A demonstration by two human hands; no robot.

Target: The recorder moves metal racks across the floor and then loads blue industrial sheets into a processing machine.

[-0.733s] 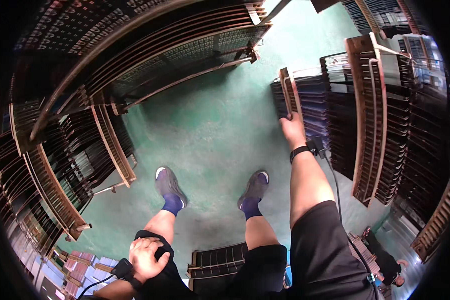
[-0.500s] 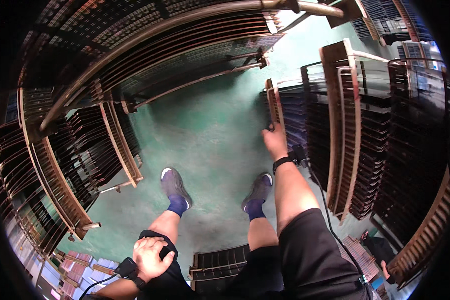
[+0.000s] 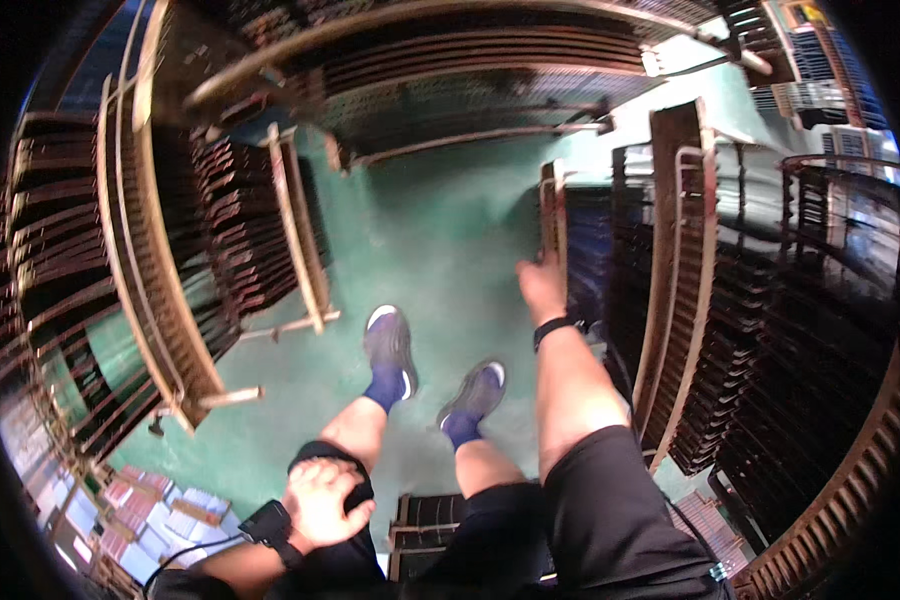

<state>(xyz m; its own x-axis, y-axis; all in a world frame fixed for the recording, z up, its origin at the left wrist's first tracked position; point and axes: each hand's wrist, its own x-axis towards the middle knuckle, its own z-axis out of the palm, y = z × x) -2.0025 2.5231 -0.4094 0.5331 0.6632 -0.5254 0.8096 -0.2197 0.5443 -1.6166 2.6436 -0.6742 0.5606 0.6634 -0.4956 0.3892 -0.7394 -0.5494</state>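
My right arm is stretched forward, and my right hand point(image 3: 542, 287) closes on the lower end of a slotted rack rail point(image 3: 553, 212). The thumb points left, and the fingers are partly hidden and slightly blurred. Behind that rail, dark sheets stand stacked in the rack. My left hand point(image 3: 325, 500) lies over my bent left knee, its fingers stretched out and holding nothing. Both wrists carry black straps, the left with a small black box point(image 3: 267, 523).
More racks of dark panels flank me, one with a slotted frame point(image 3: 155, 250) at left and another with a rusty upright point(image 3: 678, 280) at right. A long rack point(image 3: 480, 100) crosses ahead. Pale stacks point(image 3: 175, 525) lie lower left. Green floor point(image 3: 440, 240) spreads around my shoes.
My view has turned, so the left and far racks sit further right. My feet have stepped, the right one moving nearer to the left. Each hand stays where it was.
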